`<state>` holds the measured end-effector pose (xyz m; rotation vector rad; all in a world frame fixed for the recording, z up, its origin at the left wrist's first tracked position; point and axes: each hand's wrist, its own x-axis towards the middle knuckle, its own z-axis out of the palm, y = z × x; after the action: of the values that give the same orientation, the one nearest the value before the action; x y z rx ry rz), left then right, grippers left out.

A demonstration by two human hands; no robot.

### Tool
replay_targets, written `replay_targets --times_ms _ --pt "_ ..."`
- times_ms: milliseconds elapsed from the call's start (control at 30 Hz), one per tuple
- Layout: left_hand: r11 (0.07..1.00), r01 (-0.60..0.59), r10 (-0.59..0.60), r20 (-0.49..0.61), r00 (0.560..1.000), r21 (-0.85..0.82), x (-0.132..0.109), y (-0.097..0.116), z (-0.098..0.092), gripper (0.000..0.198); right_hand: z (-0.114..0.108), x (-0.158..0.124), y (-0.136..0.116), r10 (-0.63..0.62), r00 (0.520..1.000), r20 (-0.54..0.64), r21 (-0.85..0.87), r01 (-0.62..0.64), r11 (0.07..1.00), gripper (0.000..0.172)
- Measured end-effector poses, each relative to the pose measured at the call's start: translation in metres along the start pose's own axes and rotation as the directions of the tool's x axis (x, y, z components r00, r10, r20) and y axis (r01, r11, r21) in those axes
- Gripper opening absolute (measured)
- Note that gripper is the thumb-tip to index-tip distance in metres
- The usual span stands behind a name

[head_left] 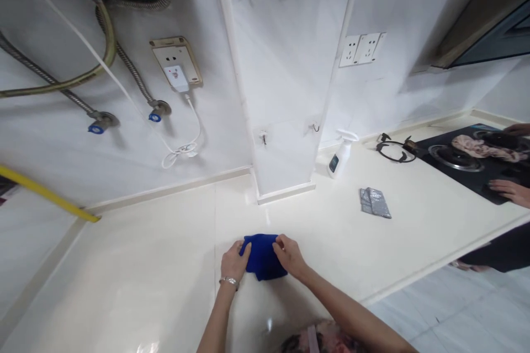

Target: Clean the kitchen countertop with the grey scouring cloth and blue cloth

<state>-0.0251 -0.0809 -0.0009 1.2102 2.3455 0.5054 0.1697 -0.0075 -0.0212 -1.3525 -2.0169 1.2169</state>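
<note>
A blue cloth [265, 256], folded into a small rough rectangle, is stretched between my two hands just over the white countertop [165, 265]. My left hand [235, 260], with a bracelet at the wrist, pinches its left edge near the upper corner. At the upper right corner, my right hand [289, 255] grips the cloth between thumb and fingers. The lower edge hangs loose and uneven; I cannot tell whether it touches the counter.
A white spray bottle [342, 154] stands beside the wall pillar [290, 165]. Folded grey plastic packaging [375, 202] lies on the counter. At right, another person's hands [511, 192] are over a black gas hob [455, 168], near a removed pan support [396, 151]. A yellow pipe [49, 194] runs at left.
</note>
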Motion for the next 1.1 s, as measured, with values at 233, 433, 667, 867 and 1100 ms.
replay_targets --times_ms 233,433,667,867,1100 --pt "0.987 -0.154 0.158 -0.152 0.976 0.038 -0.036 -0.002 0.026 0.051 -0.02 -0.022 0.056 0.043 0.994 -0.099 -0.108 -0.054 0.993 0.01" --pt "0.864 -0.384 0.478 -0.287 0.83 0.327 -0.054 0.02 0.125 0.076 -0.048 -0.034 0.11 -0.147 0.962 -0.23 -0.172 0.108 0.979 0.028" --pt "0.833 -0.323 0.463 -0.247 0.851 0.449 0.008 -0.007 0.104 0.071 -0.08 -0.078 0.162 -0.292 0.891 -0.347 -0.347 0.167 0.923 0.026" --pt "0.896 -0.262 0.343 -0.184 0.921 0.36 0.094 0.02 0.062 0.066 -0.09 -0.108 0.18 -0.399 0.843 -0.362 -0.476 0.201 0.856 0.023" --pt "0.885 -0.369 0.408 -0.09 0.909 0.284 0.149 0.022 0.048 0.067 -0.089 -0.109 0.19 -0.379 0.853 -0.358 -0.532 0.147 0.834 0.022"
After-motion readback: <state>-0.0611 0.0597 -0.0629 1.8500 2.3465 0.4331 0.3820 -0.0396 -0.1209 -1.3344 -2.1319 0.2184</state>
